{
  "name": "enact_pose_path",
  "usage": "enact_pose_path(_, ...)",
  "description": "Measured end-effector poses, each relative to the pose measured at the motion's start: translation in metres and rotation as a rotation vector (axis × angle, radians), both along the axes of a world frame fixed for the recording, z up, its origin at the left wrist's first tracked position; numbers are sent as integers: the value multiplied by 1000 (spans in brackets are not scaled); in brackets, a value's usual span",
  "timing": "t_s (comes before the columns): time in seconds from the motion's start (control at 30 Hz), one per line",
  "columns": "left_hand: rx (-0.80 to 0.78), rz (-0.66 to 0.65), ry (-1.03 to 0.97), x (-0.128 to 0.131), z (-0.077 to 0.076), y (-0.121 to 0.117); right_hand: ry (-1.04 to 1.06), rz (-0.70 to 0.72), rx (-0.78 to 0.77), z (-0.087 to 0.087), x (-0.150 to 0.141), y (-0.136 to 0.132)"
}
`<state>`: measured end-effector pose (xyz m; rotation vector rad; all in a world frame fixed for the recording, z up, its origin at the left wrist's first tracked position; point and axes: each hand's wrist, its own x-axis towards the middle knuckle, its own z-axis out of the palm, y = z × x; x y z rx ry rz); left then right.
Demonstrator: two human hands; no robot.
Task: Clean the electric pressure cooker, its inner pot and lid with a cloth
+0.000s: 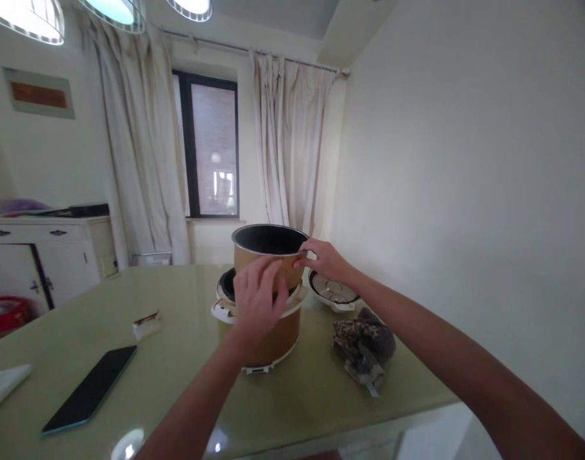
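Note:
A rice cooker inner pot (pixel 247 246), dark inside and tan outside, is raised above the rice cooker body (pixel 273 342) and tilted slightly. My right hand (pixel 323 259) pinches the pot's rim at its right side, thumb outside. In front of the pot is my left hand (pixel 258 294), its fingers bent and the thumb apart; whether it touches the pot's side I cannot tell. It hides part of the cooker's opening. Behind the cooker on the right lies a round lid (pixel 333 291), inner side up.
A crumpled patterned cloth (pixel 364 345) lies on the table (pixel 177 383) right of the cooker. To the left are a dark flat tablet-like slab (pixel 91 390), a small packet (pixel 147 326) and a white object (pixel 4 384). A wall stands along the right.

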<state>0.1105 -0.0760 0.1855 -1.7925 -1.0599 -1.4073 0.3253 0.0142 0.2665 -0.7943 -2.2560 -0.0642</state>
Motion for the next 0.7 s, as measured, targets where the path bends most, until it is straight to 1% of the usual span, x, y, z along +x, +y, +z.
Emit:
enact_pose_path(0.03,-11,44,3,-10,9,3,1,10,-10,-4,-4,1)
enact_pose_path(0.1,-88,92,94,-29,26,10,-8,12,-37,-11,-13,1)
enact_pose_path(0.13,-149,109,160,-37,31,13,-18,2,-53,-15,-17,0)
enact_pose_path(0.2,-283,119,301,-52,36,19,-42,-19,-82,-23,-24,-1)
enact_pose_path(0.3,-434,100,419,-65,31,24,-70,-13,-114,-37,-30,-1)
enact_pose_path(0.43,-567,32,409,-68,20,25,-116,5,-108,-54,-32,0)
enact_pose_path(0.5,-630,2,400,-65,16,24,-138,40,-136,-61,-30,-1)
enact_pose_path(0.57,-670,-13,405,-63,12,22,-143,104,-197,-68,-24,-2)
enact_pose_path(0.63,-682,-18,418,-61,8,20,-93,137,-246,-75,-12,0)
enact_pose_path(0.67,-682,-18,426,-61,6,19,-41,119,-253,-79,-3,2)
enact_pose_path(0.7,-682,-13,435,-61,4,18,23,70,-252,-83,8,5)
